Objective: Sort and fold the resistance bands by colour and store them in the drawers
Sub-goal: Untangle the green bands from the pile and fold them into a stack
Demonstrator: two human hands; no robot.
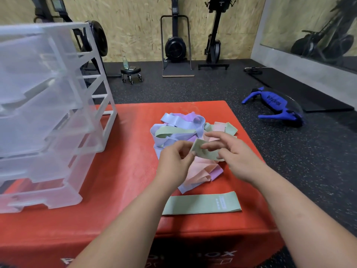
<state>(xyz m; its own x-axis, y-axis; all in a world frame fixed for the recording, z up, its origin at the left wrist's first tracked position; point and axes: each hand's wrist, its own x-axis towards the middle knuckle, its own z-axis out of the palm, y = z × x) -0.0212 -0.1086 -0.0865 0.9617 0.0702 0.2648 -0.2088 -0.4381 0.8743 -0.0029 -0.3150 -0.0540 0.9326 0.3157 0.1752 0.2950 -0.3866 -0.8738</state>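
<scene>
Early yet: one green band (201, 203) lies flat, left hand (173, 161) and right hand (233, 153) pinch a second band (204, 152); pile (179, 128) and drawers (48, 113) wait.

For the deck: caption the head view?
Left hand and right hand pinch a green band over the mixed pile on a red box; second green band lies flat nearby.

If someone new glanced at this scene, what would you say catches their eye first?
Likely the left hand and right hand at centre, both pinching a green band over the tangled pastel pile on the red box. Then the clear drawer unit on the box's left, and a flat green band lying nearest the person.
</scene>
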